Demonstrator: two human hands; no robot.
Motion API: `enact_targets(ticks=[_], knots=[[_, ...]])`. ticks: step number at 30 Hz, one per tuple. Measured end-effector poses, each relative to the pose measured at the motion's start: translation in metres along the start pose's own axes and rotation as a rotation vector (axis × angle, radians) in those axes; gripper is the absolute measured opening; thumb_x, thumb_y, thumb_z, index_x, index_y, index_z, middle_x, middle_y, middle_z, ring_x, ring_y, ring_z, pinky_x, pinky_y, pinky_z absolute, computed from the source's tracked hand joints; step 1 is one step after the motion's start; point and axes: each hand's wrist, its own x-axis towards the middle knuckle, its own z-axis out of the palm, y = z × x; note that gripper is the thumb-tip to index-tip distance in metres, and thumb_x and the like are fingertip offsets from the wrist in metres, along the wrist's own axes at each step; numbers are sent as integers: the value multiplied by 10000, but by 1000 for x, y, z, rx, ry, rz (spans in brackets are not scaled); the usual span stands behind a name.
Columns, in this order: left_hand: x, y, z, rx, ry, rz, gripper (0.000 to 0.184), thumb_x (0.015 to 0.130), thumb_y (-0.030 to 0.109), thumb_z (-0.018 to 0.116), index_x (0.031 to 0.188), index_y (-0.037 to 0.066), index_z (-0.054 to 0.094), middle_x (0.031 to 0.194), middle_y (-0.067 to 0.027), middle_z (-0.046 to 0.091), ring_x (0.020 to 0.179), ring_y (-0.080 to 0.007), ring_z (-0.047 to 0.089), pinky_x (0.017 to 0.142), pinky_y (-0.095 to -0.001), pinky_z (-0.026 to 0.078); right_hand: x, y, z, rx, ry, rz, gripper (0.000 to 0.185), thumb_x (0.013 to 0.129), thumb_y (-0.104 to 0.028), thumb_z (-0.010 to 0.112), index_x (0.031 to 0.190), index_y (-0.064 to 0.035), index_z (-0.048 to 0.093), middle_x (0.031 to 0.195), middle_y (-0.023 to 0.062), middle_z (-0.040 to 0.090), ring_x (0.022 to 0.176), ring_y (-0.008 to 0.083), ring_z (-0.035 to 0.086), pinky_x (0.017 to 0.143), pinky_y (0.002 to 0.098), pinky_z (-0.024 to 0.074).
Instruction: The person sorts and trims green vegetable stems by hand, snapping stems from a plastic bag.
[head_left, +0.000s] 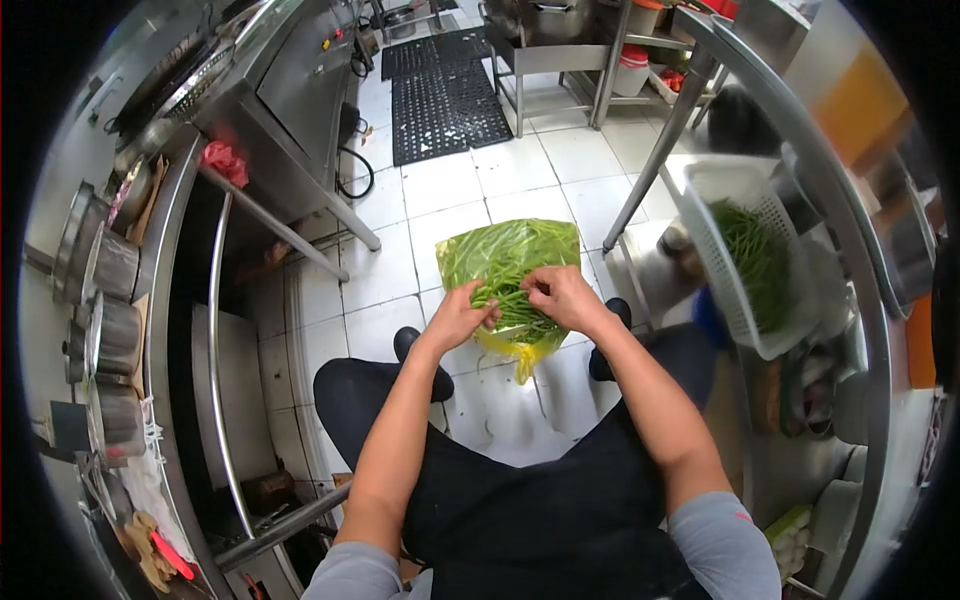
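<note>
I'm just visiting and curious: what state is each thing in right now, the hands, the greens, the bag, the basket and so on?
Left hand: fingers curled around some stems.
Right hand: fingers bent at the stems; grip unclear.
Green stems: loose, heaped on the bag.
Plastic bag: spread on the floor, yellow end bunched.
White basket: upright, holding greens.
Black mats: flat on the floor.
Red bundle: crumpled.
</note>
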Motion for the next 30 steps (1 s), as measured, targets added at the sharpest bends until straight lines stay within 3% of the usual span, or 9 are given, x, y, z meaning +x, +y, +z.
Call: enact_targets(ticks=[1, 6, 8, 13, 16, 19, 23, 28, 30], knots=[[0, 4, 2, -17, -11, 59, 230, 945, 171, 601, 1076, -9, 544, 773, -34, 670, 642, -101, 630, 502, -245, 441, 0, -8, -1, 2, -26, 2, 162, 788, -90, 620, 892, 18, 683, 736, 165, 662, 688, 287, 659, 662, 357, 522], [0, 6, 8, 7, -154, 44, 276, 951, 153, 591, 1139, -34, 514, 775, -66, 672, 659, -112, 641, 499, -246, 441, -1, -17, 11, -51, -8, -22, 167, 774, -92, 620, 882, 22, 678, 740, 165, 662, 678, 280, 654, 651, 350, 517], [-2, 16, 6, 5, -52, -141, 229, 954, 137, 578, 1110, -9, 497, 788, -78, 673, 684, -131, 667, 459, -241, 435, 2, -12, 16, 75, 204, 87, 167, 783, -97, 630, 892, 17, 685, 736, 149, 667, 666, 253, 652, 648, 341, 518], [-3, 20, -4, -329, -93, 37, 130, 960, 114, 555, 1039, 52, 473, 893, -87, 685, 818, -194, 718, 429, -226, 439, 4, 10, 14, 172, 215, 116, 179, 811, -138, 683, 925, -2, 702, 757, 108, 675, 708, 172, 648, 669, 309, 514], [-5, 23, -6, -457, -9, 74, 92, 952, 88, 552, 995, 70, 472, 940, -91, 679, 930, -219, 707, 438, -220, 440, -1, 12, 18, 311, -133, 284, 194, 857, -143, 667, 997, -12, 698, 863, 74, 689, 716, 110, 605, 652, 276, 501], [-3, 16, -9, -585, -19, 99, 80, 942, 68, 548, 993, 71, 485, 965, -82, 664, 1016, -242, 682, 454, -216, 445, -9, 7, 35, 638, -250, 288, 206, 887, -159, 648, 1031, -17, 689, 899, 38, 690, 717, 92, 593, 635, 269, 491], [-4, 17, -7, -724, 26, 162, 91, 933, 67, 537, 1004, 65, 479, 958, -81, 630, 1041, -259, 663, 473, -213, 453, -15, -9, 51, 742, -348, 321, 188, 908, -165, 615, 1006, -17, 677, 900, 19, 689, 754, 76, 602, 623, 252, 483], [-4, 19, -7, -735, 75, 143, 83, 923, 64, 531, 985, 65, 476, 899, -60, 597, 983, -248, 673, 469, -223, 451, -13, 2, 58, 645, -189, 282, 166, 856, -165, 616, 866, -8, 669, 784, 8, 673, 653, 97, 575, 582, 247, 448], [-3, 18, -7, -674, 89, 173, 72, 920, 59, 525, 969, 69, 475, 879, -62, 594, 890, -231, 681, 469, -229, 454, -10, 2, 50, 362, 139, 248, 155, 817, -154, 622, 824, -3, 655, 688, 13, 643, 596, 113, 555, 565, 259, 441]])
